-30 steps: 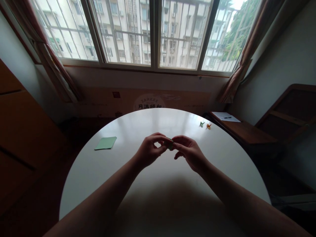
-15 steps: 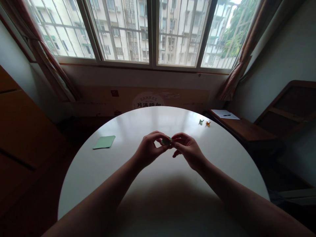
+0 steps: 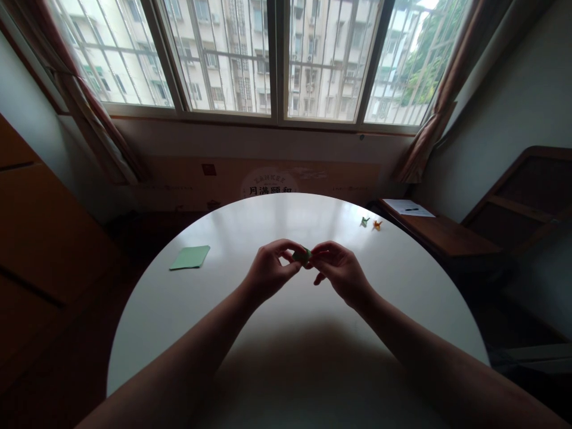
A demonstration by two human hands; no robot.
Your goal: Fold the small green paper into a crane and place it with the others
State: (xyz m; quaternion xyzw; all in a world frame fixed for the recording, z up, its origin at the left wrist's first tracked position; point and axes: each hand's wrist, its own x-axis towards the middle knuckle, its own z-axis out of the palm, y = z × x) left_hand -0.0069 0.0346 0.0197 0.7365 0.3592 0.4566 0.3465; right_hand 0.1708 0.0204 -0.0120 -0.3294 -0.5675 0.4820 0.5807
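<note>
My left hand and my right hand meet above the middle of a round white table. Both pinch a small folded piece of green paper between thumb and fingertips. Most of the paper is hidden by my fingers. The hands hover just above the tabletop.
A stack of green paper sheets lies at the table's left. A small green folded figure and an orange one stand at the far right edge. A low wooden bench with a sheet and pen is right of the table. Windows fill the back wall.
The hands have stayed in place. The fingers have shifted slightly on the green paper, which has turned a little between them.
</note>
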